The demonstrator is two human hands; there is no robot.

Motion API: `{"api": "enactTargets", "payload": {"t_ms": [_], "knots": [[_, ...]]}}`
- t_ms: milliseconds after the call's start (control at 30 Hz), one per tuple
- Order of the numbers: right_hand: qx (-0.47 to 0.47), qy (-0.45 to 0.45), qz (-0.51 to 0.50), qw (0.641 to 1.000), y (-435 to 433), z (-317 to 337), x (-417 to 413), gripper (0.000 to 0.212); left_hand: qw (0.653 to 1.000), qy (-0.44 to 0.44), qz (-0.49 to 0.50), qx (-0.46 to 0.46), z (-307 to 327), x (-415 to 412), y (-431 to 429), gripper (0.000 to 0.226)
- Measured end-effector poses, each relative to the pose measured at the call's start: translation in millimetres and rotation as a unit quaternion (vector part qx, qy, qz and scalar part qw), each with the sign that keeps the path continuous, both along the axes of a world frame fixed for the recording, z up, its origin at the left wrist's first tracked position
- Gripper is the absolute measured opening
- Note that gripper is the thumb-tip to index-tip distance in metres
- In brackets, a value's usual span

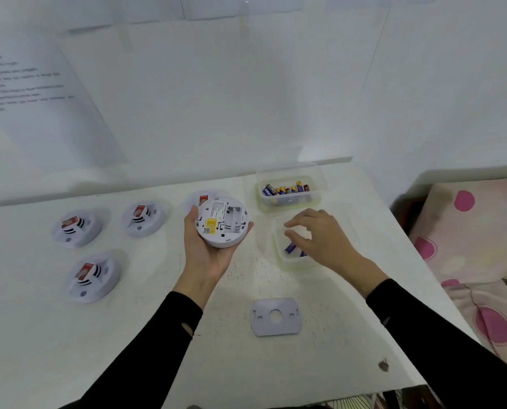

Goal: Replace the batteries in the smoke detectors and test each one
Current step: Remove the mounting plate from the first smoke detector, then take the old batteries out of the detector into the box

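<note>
Smoke detector (pixel 222 222), round white plastic (battery bay empty), gripped by left hand (pixel 208 249); right hand (pixel 320 240) spread loose over clear tub (pixel 287 262).

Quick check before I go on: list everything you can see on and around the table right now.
Smoke detectors on table: four, white, three left, one behind left hand.
Held smoke detector: one, white, back up, battery bay empty.
Far battery tub: one, clear, many batteries.
Near battery tub: one, clear, few purple batteries.
Mounting plate: one, grey, front centre.
Table: white.
Bedding: floral, right.
Left hand: holds detector.
Right hand: over near tub.
</note>
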State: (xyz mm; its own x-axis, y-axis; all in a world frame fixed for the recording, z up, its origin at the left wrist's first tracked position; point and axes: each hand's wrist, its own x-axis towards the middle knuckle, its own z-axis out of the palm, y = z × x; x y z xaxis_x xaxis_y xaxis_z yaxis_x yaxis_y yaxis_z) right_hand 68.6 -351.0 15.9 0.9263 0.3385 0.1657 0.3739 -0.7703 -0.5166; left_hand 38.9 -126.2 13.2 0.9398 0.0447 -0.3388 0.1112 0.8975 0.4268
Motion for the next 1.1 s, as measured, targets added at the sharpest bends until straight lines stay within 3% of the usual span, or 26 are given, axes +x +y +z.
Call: {"api": "enactTargets", "payload": {"t_ms": [100, 267, 433, 567, 667, 833, 1100], "knots": [[0.114, -0.008, 0.146, 0.983, 15, 0, -41, 0.018, 0.998, 0.024, -0.011, 0.052, 0, -5, 13, 0.063], [0.002, 0.061, 0.290, 0.955, 10, -42, -83, 0.038, 0.988, 0.060, -0.016, 0.140, -14, -23, 33, 0.049], [0.001, 0.043, 0.279, 0.959, 20, -62, -83, 0.032, 0.957, 0.129, 0.033, 0.256, -22, -43, 50, 0.037], [0.047, 0.068, 0.263, 0.961, 65, -66, -54, 0.033, 0.890, 0.187, 0.033, 0.414, -22, -54, 65, 0.028], [0.130, 0.150, 0.214, 0.956, 99, -63, -30, 0.042, 0.846, 0.197, 0.032, 0.494, -30, -59, 79, 0.038], [0.209, 0.236, 0.172, 0.933, 129, -56, -9, 0.064, 0.828, 0.184, 0.029, 0.528, -33, -55, 82, 0.040], [0.196, 0.213, 0.139, 0.947, 108, -49, -24, 0.094, 0.802, 0.156, -0.038, 0.575, -34, -47, 96, 0.035]]}}
